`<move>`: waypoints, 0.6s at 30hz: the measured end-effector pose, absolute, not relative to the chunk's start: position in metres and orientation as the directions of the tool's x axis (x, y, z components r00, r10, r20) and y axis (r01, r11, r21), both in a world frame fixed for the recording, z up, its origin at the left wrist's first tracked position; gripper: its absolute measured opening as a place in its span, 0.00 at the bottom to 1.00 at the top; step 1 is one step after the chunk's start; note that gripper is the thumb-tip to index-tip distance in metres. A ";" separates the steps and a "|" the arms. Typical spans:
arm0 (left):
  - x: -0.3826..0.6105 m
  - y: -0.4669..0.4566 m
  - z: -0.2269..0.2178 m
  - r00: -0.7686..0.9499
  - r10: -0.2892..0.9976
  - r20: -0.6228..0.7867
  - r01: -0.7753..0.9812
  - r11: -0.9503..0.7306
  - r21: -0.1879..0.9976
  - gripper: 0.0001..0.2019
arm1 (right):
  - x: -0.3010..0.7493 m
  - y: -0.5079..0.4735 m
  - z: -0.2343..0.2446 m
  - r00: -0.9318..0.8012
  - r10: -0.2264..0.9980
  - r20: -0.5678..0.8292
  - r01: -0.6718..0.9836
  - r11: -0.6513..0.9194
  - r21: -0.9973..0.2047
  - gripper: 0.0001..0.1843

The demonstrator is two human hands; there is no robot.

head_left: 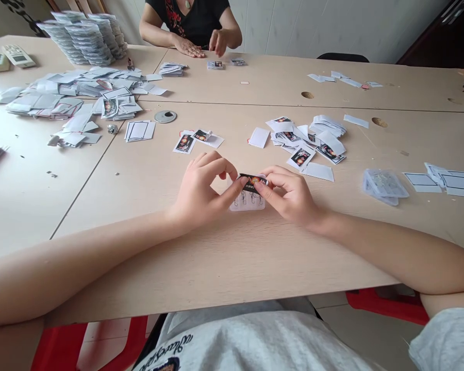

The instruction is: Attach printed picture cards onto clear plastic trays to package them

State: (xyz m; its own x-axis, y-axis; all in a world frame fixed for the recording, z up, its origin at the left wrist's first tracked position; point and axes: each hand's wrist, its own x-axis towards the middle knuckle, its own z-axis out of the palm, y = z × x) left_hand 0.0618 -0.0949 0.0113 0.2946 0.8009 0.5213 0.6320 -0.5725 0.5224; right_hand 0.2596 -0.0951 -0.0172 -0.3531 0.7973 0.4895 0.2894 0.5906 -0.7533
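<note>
Black glossy card strip (252, 182), red and yellow print across its face, held level between both hands, just above a white printed card (246, 202) lying flat on the light wood laminate table (232, 263). Left hand (201, 191): thumb and forefinger closed on the strip's left end, remaining fingers curled back and gripping nothing. Right hand (288, 195): fingertips (263, 187) pinching the right end, other fingers loosely bent. Gap between strip and card hard to judge from this angle.

Risks, as judged from this hold: slip of the thin, slick strip under uneven pressure from the two pinches; creasing from too hard a squeeze. After any drop, easy loss among the loose printed cards (184, 143) just ahead, or in the heap of white slips and printed cards (308, 141) farther right. Possible toppling of the stack of clear plastic trays (384, 186) from a wide sweep of the right forearm. Across the table, a co-worker's hands (195, 47) near small card bundles (215, 65), well apart from the strip.
</note>
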 end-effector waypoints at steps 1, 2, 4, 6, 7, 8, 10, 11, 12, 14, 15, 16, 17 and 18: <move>0.061 -0.096 0.013 0.288 0.814 0.504 0.615 -0.561 0.555 0.10 | 0.260 -0.095 -0.017 -0.348 0.806 0.479 0.286 0.578 -0.764 0.16; 0.060 -0.097 0.015 0.283 0.827 0.485 0.592 -0.549 0.590 0.10 | 0.260 -0.094 -0.017 -0.342 0.812 0.472 0.287 0.569 -0.771 0.16; 0.059 -0.099 0.017 0.275 0.851 0.449 0.541 -0.522 0.659 0.11 | 0.261 -0.094 -0.017 -0.338 0.817 0.468 0.297 0.564 -0.770 0.16; 0.059 -0.101 0.019 0.270 0.869 0.415 0.499 -0.495 0.711 0.12 | 0.261 -0.093 -0.016 -0.349 0.811 0.469 0.307 0.572 -0.760 0.15; 0.059 -0.101 0.019 0.269 0.876 0.400 0.487 -0.482 0.728 0.13 | 0.261 -0.093 -0.016 -0.354 0.807 0.473 0.313 0.579 -0.753 0.15; 0.059 -0.101 0.018 0.270 0.882 0.386 0.480 -0.471 0.740 0.13 | 0.262 -0.093 -0.016 -0.357 0.803 0.478 0.319 0.586 -0.745 0.15; 0.059 -0.101 0.017 0.270 0.892 0.362 0.484 -0.450 0.750 0.13 | 0.262 -0.093 -0.016 -0.352 0.801 0.485 0.330 0.591 -0.736 0.15; 0.059 -0.100 0.017 0.266 0.899 0.349 0.491 -0.438 0.753 0.13 | 0.262 -0.092 -0.016 -0.347 0.804 0.483 0.334 0.587 -0.737 0.16; 0.059 -0.100 0.016 0.258 0.906 0.335 0.501 -0.422 0.756 0.13 | 0.263 -0.092 -0.016 -0.342 0.809 0.477 0.337 0.580 -0.742 0.16; 0.059 -0.098 0.015 0.230 0.924 0.306 0.521 -0.382 0.763 0.13 | 0.263 -0.091 -0.016 -0.336 0.821 0.461 0.336 0.562 -0.756 0.15; 0.059 -0.098 0.015 0.215 0.933 0.289 0.527 -0.360 0.770 0.14 | 0.263 -0.091 -0.016 -0.335 0.825 0.455 0.333 0.555 -0.762 0.15; 0.059 -0.098 0.015 0.203 0.941 0.271 0.530 -0.338 0.778 0.14 | 0.263 -0.091 -0.016 -0.333 0.827 0.454 0.329 0.553 -0.766 0.15; 0.059 -0.098 0.015 0.194 0.948 0.253 0.530 -0.318 0.786 0.14 | 0.264 -0.091 -0.016 -0.332 0.826 0.456 0.324 0.554 -0.767 0.15; 0.059 -0.098 0.015 0.190 0.953 0.235 0.527 -0.300 0.795 0.14 | 0.264 -0.091 -0.015 -0.330 0.824 0.461 0.321 0.557 -0.766 0.15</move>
